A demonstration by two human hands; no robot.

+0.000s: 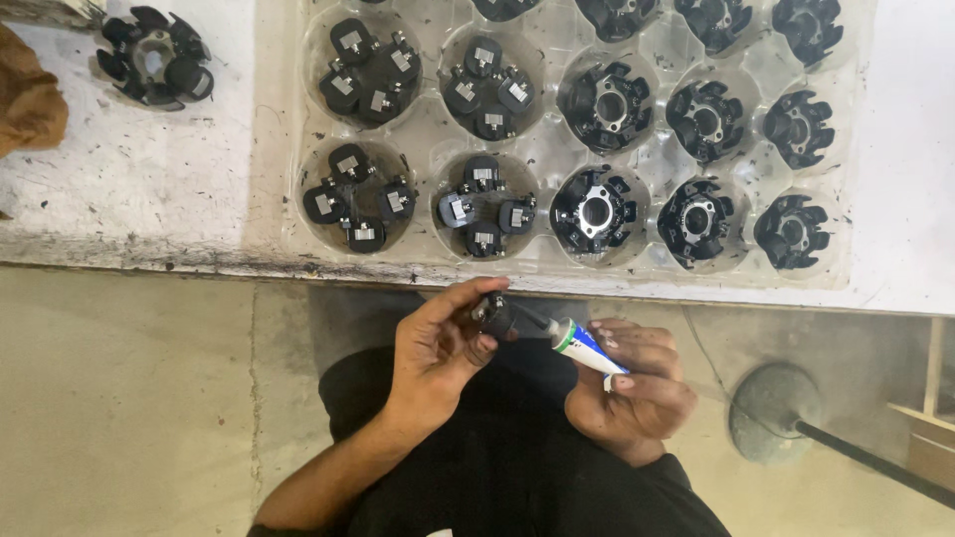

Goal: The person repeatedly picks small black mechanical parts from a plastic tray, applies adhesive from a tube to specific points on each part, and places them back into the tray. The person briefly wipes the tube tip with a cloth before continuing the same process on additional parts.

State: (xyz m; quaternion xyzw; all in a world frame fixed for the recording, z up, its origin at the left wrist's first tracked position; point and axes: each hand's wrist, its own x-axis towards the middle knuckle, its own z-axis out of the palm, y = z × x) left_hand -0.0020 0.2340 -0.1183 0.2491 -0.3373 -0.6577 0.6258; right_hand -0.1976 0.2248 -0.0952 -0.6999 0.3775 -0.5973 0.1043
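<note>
Left hand [438, 348] grips a small black part [494, 315]; right hand [637, 383] clasps a tube [582, 345], nozzle apparently touching it, below a clear tray [428, 149].

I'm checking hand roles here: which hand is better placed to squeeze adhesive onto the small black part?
Right. The right hand already grips the white-and-blue tube, nozzle at the small black part that the left hand pinches.
</note>
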